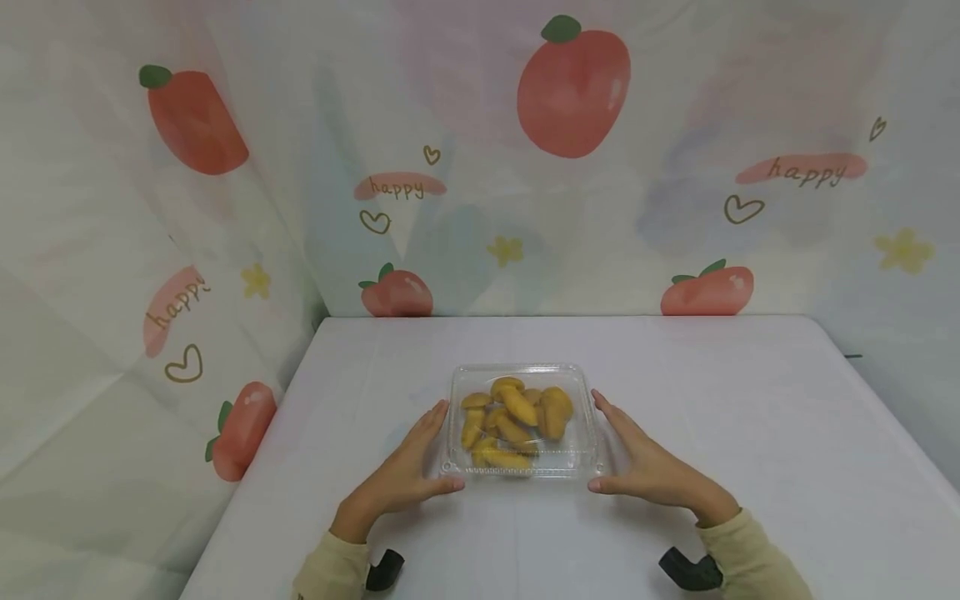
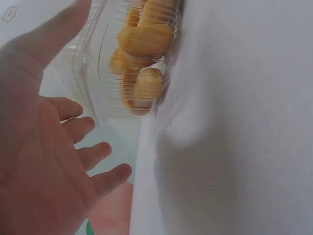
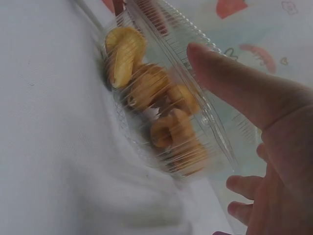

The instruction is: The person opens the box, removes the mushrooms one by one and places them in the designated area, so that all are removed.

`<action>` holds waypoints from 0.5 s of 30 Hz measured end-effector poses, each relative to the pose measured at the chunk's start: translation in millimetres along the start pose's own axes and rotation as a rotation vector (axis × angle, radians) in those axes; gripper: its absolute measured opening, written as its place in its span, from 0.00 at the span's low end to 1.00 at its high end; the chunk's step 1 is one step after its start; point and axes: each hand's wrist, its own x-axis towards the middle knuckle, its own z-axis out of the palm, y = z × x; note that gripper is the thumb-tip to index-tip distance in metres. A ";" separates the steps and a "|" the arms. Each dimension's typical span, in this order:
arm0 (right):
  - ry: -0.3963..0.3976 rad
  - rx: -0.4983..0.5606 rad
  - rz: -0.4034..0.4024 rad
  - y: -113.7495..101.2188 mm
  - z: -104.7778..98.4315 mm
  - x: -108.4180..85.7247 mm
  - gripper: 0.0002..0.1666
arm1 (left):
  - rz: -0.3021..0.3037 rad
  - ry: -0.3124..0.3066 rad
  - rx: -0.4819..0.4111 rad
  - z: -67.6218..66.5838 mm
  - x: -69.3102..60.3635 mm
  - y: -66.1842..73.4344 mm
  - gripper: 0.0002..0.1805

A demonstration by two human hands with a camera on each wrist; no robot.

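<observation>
A clear plastic clamshell box [image 1: 566,457] sits closed on the white table. Inside lie several yellow-brown, mushroom-shaped pieces [image 1: 519,406], seen through the ribbed side in both wrist views. At the box's left side is my left hand [image 1: 405,471], thumb spread from straight fingers, palm toward the box. My right hand [image 1: 656,471] mirrors it on the right side. Both thumbs are near the front corners. In the left wrist view the left hand [image 2: 49,142] has nothing in its grip. The right thumb [image 3: 234,81] overlaps the lid edge; whether it touches, I cannot tell.
The white table [image 1: 390,358] spreads around the box. Behind it and to the left hangs a printed cloth backdrop [image 1: 480,275] with fruit, hearts and "happy" lettering. A dark curved piece [image 1: 690,571] is by the right sleeve, and a similar dark piece [image 1: 385,571] by the left.
</observation>
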 end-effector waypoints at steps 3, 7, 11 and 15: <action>0.012 0.004 -0.015 2.1 2.0 1.3 0.73 | 0.008 0.027 0.004 2.3 2.1 -2.2 0.60; 0.027 -0.012 0.000 3.1 4.1 1.2 0.70 | 0.002 0.055 -0.017 6.1 4.5 -4.4 0.57; 0.044 -0.009 0.013 3.9 5.3 1.0 0.66 | -0.008 0.063 -0.045 9.4 7.0 -6.5 0.58; 0.059 -0.005 0.000 6.4 7.1 2.3 0.64 | 0.002 0.073 -0.056 11.7 9.9 -8.0 0.59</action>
